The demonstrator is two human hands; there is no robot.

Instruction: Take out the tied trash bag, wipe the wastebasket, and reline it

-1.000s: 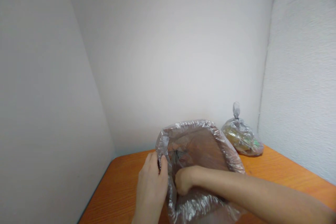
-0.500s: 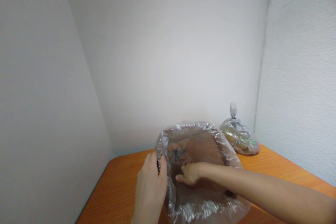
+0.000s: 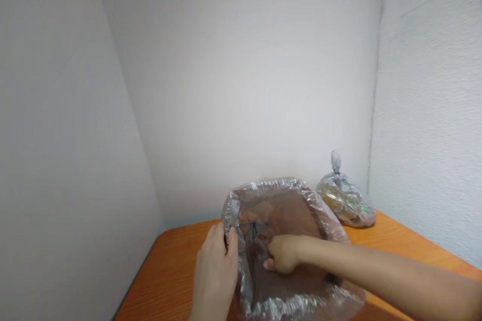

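A clear grey plastic bag (image 3: 280, 308) lines a brown container, its edge folded out over the rim. My left hand (image 3: 218, 263) is closed on the left side of the rim, thumb on the inside and fingers outside, with the bag between. My right hand (image 3: 284, 253) reaches down inside the lined container, its fingers curled in against the thin plastic. Creases run from the left inner wall towards these fingers. The fingertips are partly hidden, and the container's bottom is covered by the film.
A knotted clear plastic bag (image 3: 348, 203) with yellowish and green contents stands behind the container on the right. The orange wooden table (image 3: 165, 271) sits in a corner of pale walls (image 3: 256, 85).
My right hand has moved slightly right and its fingers have curled in more, with the creased film shifting along. My left hand stays on the rim. The view has shifted a little.
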